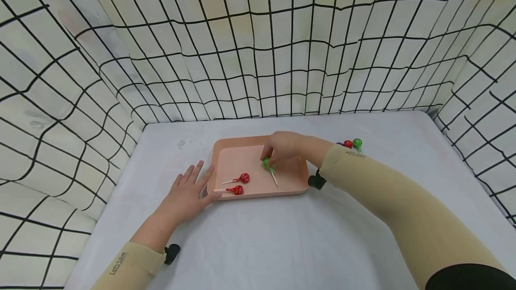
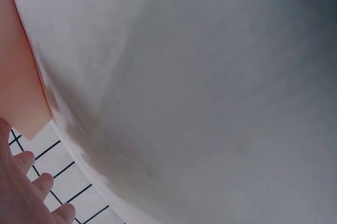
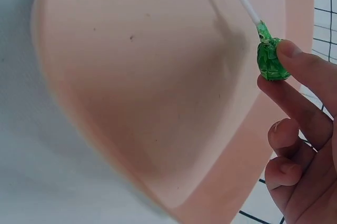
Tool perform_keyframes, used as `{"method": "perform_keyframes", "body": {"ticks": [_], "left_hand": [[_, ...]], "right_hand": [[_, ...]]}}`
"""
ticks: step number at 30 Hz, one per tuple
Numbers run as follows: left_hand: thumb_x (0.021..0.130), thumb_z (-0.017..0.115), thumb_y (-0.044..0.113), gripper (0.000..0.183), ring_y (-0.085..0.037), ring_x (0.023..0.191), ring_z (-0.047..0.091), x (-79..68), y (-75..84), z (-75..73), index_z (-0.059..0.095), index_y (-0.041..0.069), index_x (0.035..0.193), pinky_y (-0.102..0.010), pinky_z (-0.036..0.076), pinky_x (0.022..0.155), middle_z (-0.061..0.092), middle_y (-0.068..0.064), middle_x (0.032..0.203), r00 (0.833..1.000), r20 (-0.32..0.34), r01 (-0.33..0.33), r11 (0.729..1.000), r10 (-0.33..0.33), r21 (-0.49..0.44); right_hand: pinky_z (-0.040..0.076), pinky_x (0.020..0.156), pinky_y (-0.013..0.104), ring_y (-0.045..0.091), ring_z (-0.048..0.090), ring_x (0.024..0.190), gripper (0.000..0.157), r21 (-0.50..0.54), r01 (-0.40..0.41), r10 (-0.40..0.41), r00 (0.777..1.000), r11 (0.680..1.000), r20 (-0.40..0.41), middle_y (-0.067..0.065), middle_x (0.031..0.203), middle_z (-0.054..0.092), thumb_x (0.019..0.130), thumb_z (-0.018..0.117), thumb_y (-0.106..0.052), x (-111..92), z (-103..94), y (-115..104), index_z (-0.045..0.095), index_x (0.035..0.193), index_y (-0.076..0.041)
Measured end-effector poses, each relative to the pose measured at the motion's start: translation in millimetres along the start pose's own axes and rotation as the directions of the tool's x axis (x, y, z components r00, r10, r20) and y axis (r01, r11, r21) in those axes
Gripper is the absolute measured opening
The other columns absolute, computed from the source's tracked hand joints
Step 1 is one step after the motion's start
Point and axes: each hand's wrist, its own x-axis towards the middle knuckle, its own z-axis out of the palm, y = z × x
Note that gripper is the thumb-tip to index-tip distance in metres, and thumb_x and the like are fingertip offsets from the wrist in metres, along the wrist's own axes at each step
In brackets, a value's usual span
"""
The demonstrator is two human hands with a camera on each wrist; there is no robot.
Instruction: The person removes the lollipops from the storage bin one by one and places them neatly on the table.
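Over the pink tray (image 1: 258, 195), my right hand (image 1: 284, 146) pinches a green-wrapped lollipop (image 3: 271, 60) by its round head between thumb and forefinger. The white stick of that lollipop points down toward the tray's front edge in the head view. Two red lollipops, an upper one (image 1: 244, 178) and a lower one (image 1: 238, 190), lie in the left part of the tray with sticks pointing left. My left hand (image 1: 186, 195) rests with spread, straight fingers at the tray's left edge, thumb near the front left corner. The left wrist view shows only some of its fingers.
On the white table (image 1: 306, 245), right of the tray, lie more lollipops: a red one (image 1: 348, 144), a green one (image 1: 357, 143) and a dark one partly hidden by the right sleeve. White walls with a black wire grid (image 1: 262, 50) enclose the back and sides.
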Motion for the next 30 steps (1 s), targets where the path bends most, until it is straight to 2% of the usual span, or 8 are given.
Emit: {"method": "perform_keyframes", "body": {"ticks": [12, 22, 30], "left_hand": [[0.091, 0.052, 0.067, 0.090, -0.045, 0.148, 0.010, 1.0, -0.9, 0.6, 0.023, 0.018, 0.159, -0.065, 0.010, 0.116, 0.012, -0.019, 0.164, 1.000, -0.006, -0.007, 1.000, 0.007, 0.006], [0.091, 0.054, 0.065, 0.089, -0.045, 0.148, 0.008, -0.6, 0.5, -0.9, 0.022, 0.017, 0.159, -0.065, 0.009, 0.116, 0.011, -0.020, 0.164, 1.000, 0.005, -0.006, 1.000, 0.006, -0.005], [0.091, 0.053, 0.067, 0.090, -0.045, 0.148, 0.008, 1.1, 0.3, -1.9, 0.022, 0.017, 0.159, -0.065, 0.009, 0.116, 0.011, -0.020, 0.164, 1.000, 0.004, -0.011, 1.000, 0.011, 0.000]], "right_hand": [[0.046, 0.100, 0.032, 0.009, 0.060, 0.109, 0.028, 0.010, 0.029, -0.028, 0.998, 1.000, -0.057, -0.015, 0.108, 0.072, 0.090, 0.076, -0.029, -13, -13.8, 15, 0.076, 0.117, -0.023], [0.049, 0.096, 0.035, 0.011, 0.060, 0.109, 0.034, 0.090, -0.038, 0.050, 0.990, 0.995, -0.130, -0.013, 0.111, 0.071, 0.087, 0.078, -0.034, -33, -22.8, 31, 0.075, 0.119, -0.025], [0.051, 0.091, 0.037, 0.016, 0.060, 0.109, 0.033, 0.129, -0.070, 0.092, 0.981, 0.989, -0.169, -0.010, 0.117, 0.070, 0.089, 0.076, -0.032, -54, -31.4, 48, 0.074, 0.121, -0.025]]}}
